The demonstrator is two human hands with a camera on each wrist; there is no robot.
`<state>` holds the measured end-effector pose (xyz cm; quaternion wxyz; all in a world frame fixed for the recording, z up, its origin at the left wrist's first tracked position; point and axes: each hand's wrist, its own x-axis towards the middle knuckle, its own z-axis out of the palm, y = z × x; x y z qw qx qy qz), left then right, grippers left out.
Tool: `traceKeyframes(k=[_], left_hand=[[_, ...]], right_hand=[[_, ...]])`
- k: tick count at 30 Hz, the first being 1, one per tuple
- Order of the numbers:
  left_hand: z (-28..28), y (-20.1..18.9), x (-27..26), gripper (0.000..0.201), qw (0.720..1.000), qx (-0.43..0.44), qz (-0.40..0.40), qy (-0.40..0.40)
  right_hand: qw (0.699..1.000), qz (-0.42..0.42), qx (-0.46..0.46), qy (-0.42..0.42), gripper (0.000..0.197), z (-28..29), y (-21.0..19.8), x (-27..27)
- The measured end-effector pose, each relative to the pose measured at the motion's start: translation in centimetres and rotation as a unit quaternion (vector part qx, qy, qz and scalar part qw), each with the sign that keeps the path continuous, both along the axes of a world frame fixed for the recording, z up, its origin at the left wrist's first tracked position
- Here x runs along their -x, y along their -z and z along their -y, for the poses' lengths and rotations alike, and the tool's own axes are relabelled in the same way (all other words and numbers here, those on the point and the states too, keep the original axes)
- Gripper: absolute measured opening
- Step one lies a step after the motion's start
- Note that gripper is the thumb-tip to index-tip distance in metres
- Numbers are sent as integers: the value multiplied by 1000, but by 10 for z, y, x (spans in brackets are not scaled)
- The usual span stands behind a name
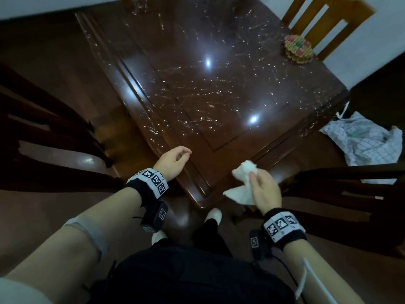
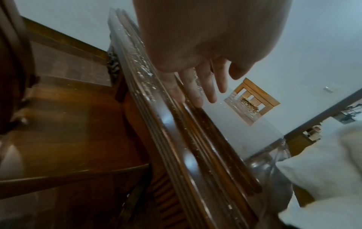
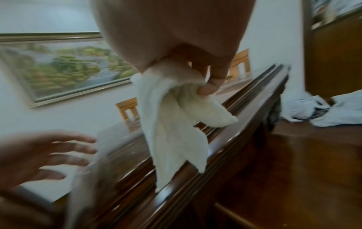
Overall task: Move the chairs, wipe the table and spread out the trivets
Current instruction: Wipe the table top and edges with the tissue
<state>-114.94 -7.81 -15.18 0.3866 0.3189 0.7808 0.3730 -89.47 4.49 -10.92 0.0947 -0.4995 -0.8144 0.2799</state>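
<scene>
A dark wooden table (image 1: 197, 88) under a scratched clear cover fills the middle of the head view. My right hand (image 1: 264, 189) grips a crumpled white cloth (image 1: 243, 183) just off the table's near corner; the cloth (image 3: 176, 124) hangs down over the moulded table edge (image 3: 225, 139). My left hand (image 1: 173, 161) hovers over the near left edge with relaxed fingers (image 2: 197, 91) and holds nothing. A stack of woven, coloured trivets (image 1: 299, 48) sits at the table's far right edge. A light wooden chair (image 1: 324, 20) stands behind the trivets.
Dark chairs stand pulled away at the left (image 1: 43, 137) and right (image 1: 341, 194). A white checked plastic bag (image 1: 368, 141) lies on a surface to the right of the table. A framed landscape picture (image 3: 64, 68) hangs on the wall. My feet (image 1: 213, 215) are at the table corner.
</scene>
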Motion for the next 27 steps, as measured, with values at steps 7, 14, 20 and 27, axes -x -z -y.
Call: traceKeyframes(k=[7,14,20,27], left_hand=[[-43,3,-19,17,1000,7,-25,4],[-59,4,-29,15,999,22,-33,7],[-48,6,-32,17,999,7,-29,28],[-50,0,-28,18,997,14,-58,52]], right_hand=[[992,81,38,86,33,-77,21,-36],[954,216,122,-167,40,-7,34,-7],[928,143,219,-265,34,44,32,6],[981,-8,186,-53,19,4,17,-12]])
